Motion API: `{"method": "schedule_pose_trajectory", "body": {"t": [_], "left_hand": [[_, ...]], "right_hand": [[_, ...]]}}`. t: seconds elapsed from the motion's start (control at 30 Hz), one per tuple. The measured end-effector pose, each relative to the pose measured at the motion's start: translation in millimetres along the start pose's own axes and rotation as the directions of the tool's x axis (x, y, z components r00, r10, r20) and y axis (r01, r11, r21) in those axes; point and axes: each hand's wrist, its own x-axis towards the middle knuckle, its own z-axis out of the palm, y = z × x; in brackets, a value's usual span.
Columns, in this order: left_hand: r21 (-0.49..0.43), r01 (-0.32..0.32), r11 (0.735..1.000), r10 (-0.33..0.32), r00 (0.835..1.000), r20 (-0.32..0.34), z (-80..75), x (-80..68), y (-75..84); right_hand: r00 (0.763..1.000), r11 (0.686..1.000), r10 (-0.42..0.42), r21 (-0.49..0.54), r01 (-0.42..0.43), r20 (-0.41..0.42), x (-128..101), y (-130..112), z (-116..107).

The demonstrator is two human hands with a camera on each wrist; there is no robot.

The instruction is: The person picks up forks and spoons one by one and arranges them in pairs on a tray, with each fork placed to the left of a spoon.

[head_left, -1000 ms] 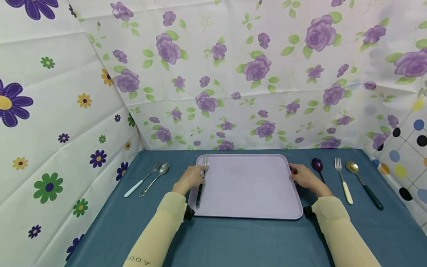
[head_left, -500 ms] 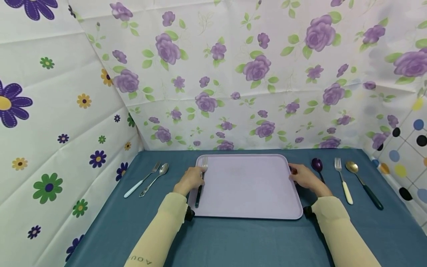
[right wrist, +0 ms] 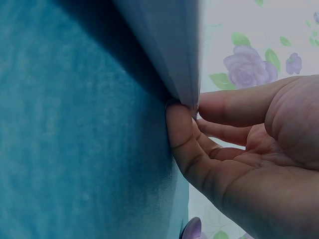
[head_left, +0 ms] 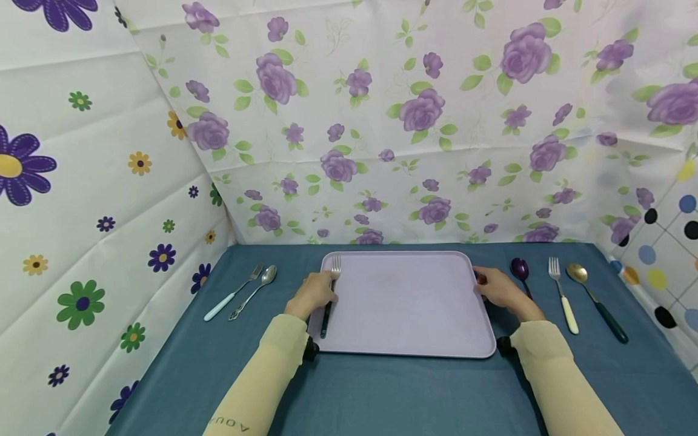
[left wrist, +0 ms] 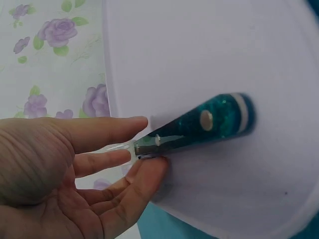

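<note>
A pale lilac rectangular tray (head_left: 409, 303) lies on the table. My left hand (head_left: 312, 293) pinches a fork (head_left: 326, 321) along the tray's left side, with its tines pointing away from me. In the left wrist view the fork's dark teal handle (left wrist: 209, 120) shows a light band near its end, and the thumb and fingers close around its narrow part. My right hand (head_left: 498, 289) holds the tray's right edge, thumb on one side and a finger underneath, as the right wrist view shows at the tray rim (right wrist: 172, 50).
Left of the tray lie a fork with a pale handle (head_left: 220, 307) and a silver spoon (head_left: 253, 297). To the right are a dark purple spoon (head_left: 520, 268), a fork with a cream handle (head_left: 569, 315) and a gold spoon with a dark green handle (head_left: 611, 321). Patterned cloth walls (head_left: 305, 145) surround the blue-covered table (head_left: 403, 396).
</note>
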Motion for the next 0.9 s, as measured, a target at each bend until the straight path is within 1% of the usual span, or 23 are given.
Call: {"method": "schedule_pose_trajectory", "body": {"t": [0.1,0.2,0.33,0.47,0.6,0.77,0.9], "left_hand": [[-0.008,0.015,1.0,-0.015,1.0,0.002,-1.7,-0.2,-0.5],[-0.001,0.015,1.0,-0.015,1.0,-0.012,-3.9,-0.6,-2.7],[-0.005,-0.015,1.0,0.014,0.998,-0.054,-7.7,-0.5,-6.0],[-0.015,-0.052,0.999,0.05,0.993,-0.108,-11.3,0.6,-8.3],[-0.024,-0.071,0.997,0.067,0.988,-0.139,-13.0,1.4,-11.3],[-0.026,-0.076,0.997,0.07,0.983,-0.17,-15.0,1.2,-16.6],[-0.023,-0.077,0.997,0.072,0.98,-0.185,-17.1,3.2,-20.0]], "right_hand": [[1.0,1.0,-0.003,0.006,0.004,-0.004,1,1,0],[1.0,1.0,-0.005,0.01,0.005,-0.002,1,2,0],[1.0,1.0,-0.005,0.009,0.005,0.001,2,3,0],[1.0,1.0,-0.013,0.007,0.013,-0.011,0,3,-1],[1.0,1.0,-0.011,0.01,0.011,-0.013,-2,4,0],[1.0,0.999,-0.027,0.022,0.027,-0.008,-1,4,4],[0.999,0.999,-0.039,0.023,0.039,-0.013,-1,2,0]]}}
